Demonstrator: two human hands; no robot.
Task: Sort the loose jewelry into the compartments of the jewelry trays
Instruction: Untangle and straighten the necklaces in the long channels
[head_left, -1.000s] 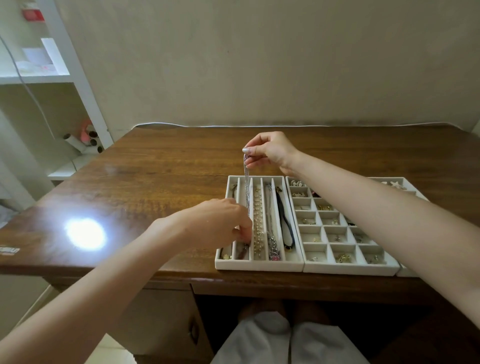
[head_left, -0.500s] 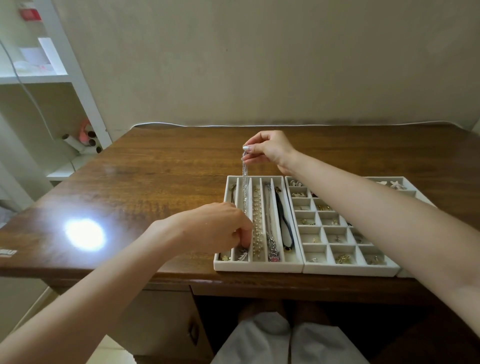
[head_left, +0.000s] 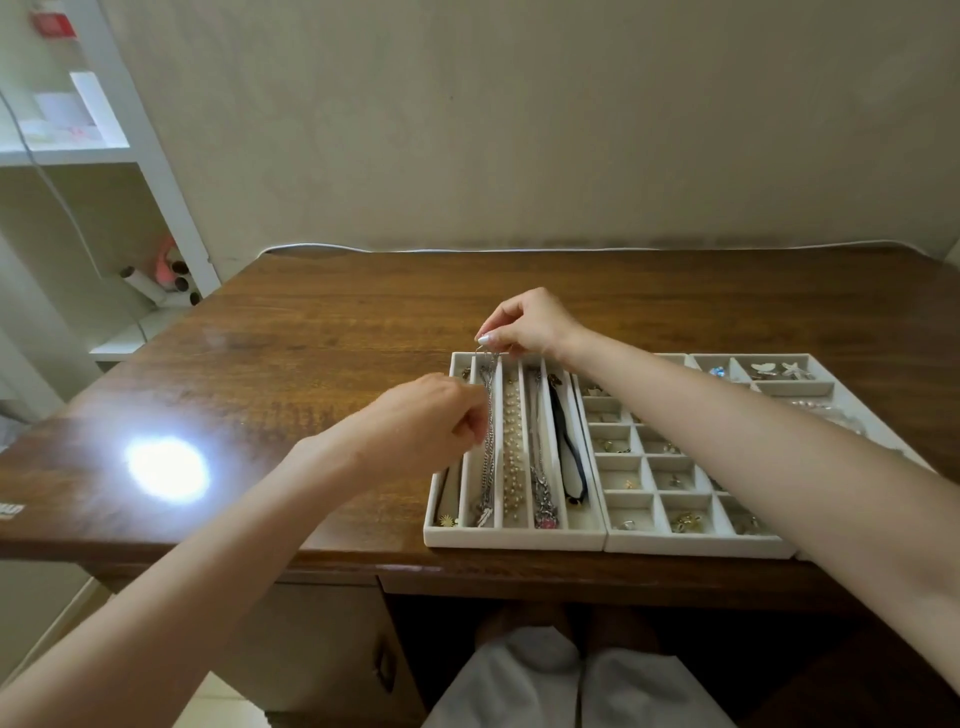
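A white tray with long slots (head_left: 514, 538) sits at the desk's front edge. A silver chain necklace (head_left: 487, 467) lies along its second slot from the left, its feather pendant at the near end. My right hand (head_left: 524, 322) pinches the chain's far end just above the tray's back rim. My left hand (head_left: 436, 421) hovers over the left slots with fingers curled at the chain's middle; I cannot tell whether it holds the chain. A pearl strand (head_left: 511, 452), another chain and a black cord fill the other slots.
A second white tray with small square compartments (head_left: 696, 545) holding rings and earrings adjoins on the right, and a third tray (head_left: 826, 387) lies behind my right forearm. A bright light spot (head_left: 166, 470) reflects on the wooden desk (head_left: 322, 332). White shelving stands at left.
My right hand has come down toward the tray's back rim, laying the chain into its slot. My left hand has slid from the slot's near end toward the middle.
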